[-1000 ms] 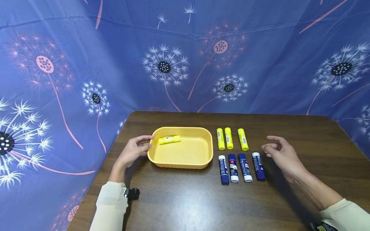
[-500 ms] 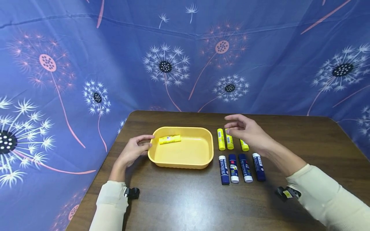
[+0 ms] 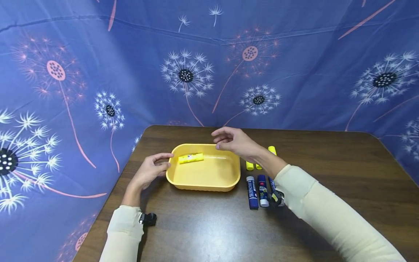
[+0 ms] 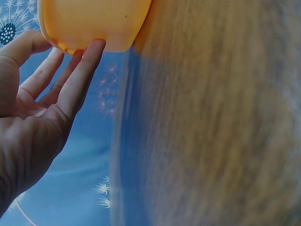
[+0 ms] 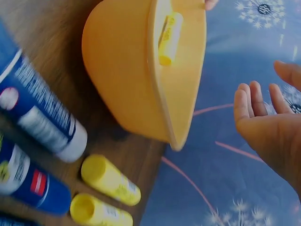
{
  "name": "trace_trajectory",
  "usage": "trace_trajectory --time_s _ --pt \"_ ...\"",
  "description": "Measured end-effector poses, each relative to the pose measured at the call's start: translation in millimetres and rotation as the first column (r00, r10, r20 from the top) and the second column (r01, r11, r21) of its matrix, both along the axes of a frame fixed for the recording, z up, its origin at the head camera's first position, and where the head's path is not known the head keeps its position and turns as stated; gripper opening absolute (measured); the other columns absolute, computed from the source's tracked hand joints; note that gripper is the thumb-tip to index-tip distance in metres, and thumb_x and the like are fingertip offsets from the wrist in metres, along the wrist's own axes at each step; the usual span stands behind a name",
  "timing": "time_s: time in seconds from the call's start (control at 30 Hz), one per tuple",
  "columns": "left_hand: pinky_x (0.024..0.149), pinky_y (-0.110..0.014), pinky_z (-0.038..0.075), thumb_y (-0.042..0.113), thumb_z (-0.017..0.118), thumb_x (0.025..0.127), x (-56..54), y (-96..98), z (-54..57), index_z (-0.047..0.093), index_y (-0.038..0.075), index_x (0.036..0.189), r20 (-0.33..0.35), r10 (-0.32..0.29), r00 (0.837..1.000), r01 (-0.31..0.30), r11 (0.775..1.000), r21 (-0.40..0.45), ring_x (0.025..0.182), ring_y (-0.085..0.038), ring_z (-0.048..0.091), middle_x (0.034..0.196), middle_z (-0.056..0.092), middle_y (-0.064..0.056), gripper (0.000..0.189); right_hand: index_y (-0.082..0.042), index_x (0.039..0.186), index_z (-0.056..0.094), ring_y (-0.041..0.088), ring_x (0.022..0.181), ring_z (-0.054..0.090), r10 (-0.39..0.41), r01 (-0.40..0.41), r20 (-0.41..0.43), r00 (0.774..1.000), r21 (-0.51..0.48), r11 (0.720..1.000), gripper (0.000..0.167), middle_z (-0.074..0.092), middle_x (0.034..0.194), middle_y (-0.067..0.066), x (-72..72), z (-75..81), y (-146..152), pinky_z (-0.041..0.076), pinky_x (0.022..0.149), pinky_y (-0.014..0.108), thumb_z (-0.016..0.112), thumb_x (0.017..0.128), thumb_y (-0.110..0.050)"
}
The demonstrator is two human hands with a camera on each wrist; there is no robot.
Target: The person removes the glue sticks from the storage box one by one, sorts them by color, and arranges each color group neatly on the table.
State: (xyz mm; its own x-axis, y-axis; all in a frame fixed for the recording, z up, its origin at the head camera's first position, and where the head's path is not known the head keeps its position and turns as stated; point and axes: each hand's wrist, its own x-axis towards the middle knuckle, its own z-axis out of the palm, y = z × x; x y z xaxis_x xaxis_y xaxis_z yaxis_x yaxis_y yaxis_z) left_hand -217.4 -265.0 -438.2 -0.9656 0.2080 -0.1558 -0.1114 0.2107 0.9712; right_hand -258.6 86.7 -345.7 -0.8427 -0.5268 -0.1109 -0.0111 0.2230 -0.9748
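In the head view my left hand [image 3: 148,173] touches the left end of a yellow tray [image 3: 204,189]. Its fingertips press the outer wall, with the fingers nearly straight, in the left wrist view. My right hand [image 3: 237,143], loose-fingered and holding nothing, hovers over the tray's far right rim. A yellow glue stick [image 3: 191,158] lies inside the tray, toward its left. More yellow glue sticks [image 3: 249,166] lie right of the tray, partly hidden by the right arm. In front of them are blue-and-white glue sticks [image 3: 252,193], some covered by the right sleeve.
Everything stands on a brown wooden table [image 3: 196,225]. Behind it hangs a blue cloth [image 3: 140,72] with a dandelion pattern. Bare tabletop shows in front of the tray and at the far right.
My right hand has swept left from the table's right side, past the glue sticks, to above the tray. The left hand and the tray have stayed in place.
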Motion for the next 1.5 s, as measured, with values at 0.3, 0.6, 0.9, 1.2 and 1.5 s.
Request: trace_trajectory --time_s 0.3,0.6,0.9,1.2,1.5 --pt "0.087 -0.036 0.064 0.005 0.062 0.1 0.0 -0.6 -0.1 0.053 -0.003 0.145 0.002 0.005 1.0 -0.005 1.0 -0.01 0.119 -0.027 0.068 0.15 0.052 -0.028 0.047 -0.002 0.136 0.06 0.02 0.101 0.066 0.041 -0.041 -0.015 0.999 -0.044 0.998 0.041 0.064 0.116 0.012 -13.6 -18.2 -42.8 0.059 0.093 0.032 0.065 0.095 0.006" --pt "0.089 -0.039 0.063 0.004 0.06 0.1 0.0 -0.8 1.0 0.052 -0.004 0.146 0.001 0.008 1.0 -0.008 1.0 -0.009 0.121 -0.032 0.066 0.146 0.054 -0.031 0.047 -0.001 0.134 0.062 0.021 0.104 0.061 0.059 -0.059 -0.009 0.998 -0.027 0.998 0.043 0.06 0.126 0.026 -15.7 -28.6 -65.3 0.059 0.089 0.027 0.066 0.092 0.01" --pt "0.089 -0.04 0.063 0.004 0.06 0.099 -1.4 -1.1 -0.2 0.052 -0.004 0.146 0.003 0.011 1.0 -0.011 1.0 -0.009 0.121 -0.034 0.066 0.144 0.056 -0.032 0.048 0.003 0.136 0.061 0.02 0.102 0.062 0.091 -0.091 0.0 0.996 0.035 0.995 0.047 0.059 0.127 0.028 -18.6 -44.5 -84.1 0.056 0.084 0.022 0.068 0.09 0.009" --pt "0.09 -0.04 0.063 0.004 0.06 0.099 -2.9 -1.5 -2.0 0.053 -0.004 0.146 0.008 0.014 1.0 -0.014 1.0 -0.019 0.123 -0.036 0.065 0.145 0.055 -0.031 0.047 0.004 0.134 0.062 0.026 0.109 0.062 0.074 -0.069 -0.041 0.996 0.112 0.991 0.046 0.06 0.13 0.029 -22.1 -57.8 -95.4 0.056 0.093 0.028 0.069 0.089 0.009" --pt "0.088 -0.037 0.064 0.004 0.06 0.099 -3.0 -1.2 -3.1 0.054 -0.003 0.145 0.011 0.015 1.0 -0.015 1.0 -0.016 0.118 -0.031 0.068 0.143 0.057 -0.032 0.047 -0.002 0.131 0.066 0.034 0.126 0.06 0.085 -0.055 -0.107 0.991 0.255 0.965 0.046 0.066 0.129 0.02 -24.2 -65.8 -101.4 0.052 0.109 0.039 0.072 0.087 0.008"
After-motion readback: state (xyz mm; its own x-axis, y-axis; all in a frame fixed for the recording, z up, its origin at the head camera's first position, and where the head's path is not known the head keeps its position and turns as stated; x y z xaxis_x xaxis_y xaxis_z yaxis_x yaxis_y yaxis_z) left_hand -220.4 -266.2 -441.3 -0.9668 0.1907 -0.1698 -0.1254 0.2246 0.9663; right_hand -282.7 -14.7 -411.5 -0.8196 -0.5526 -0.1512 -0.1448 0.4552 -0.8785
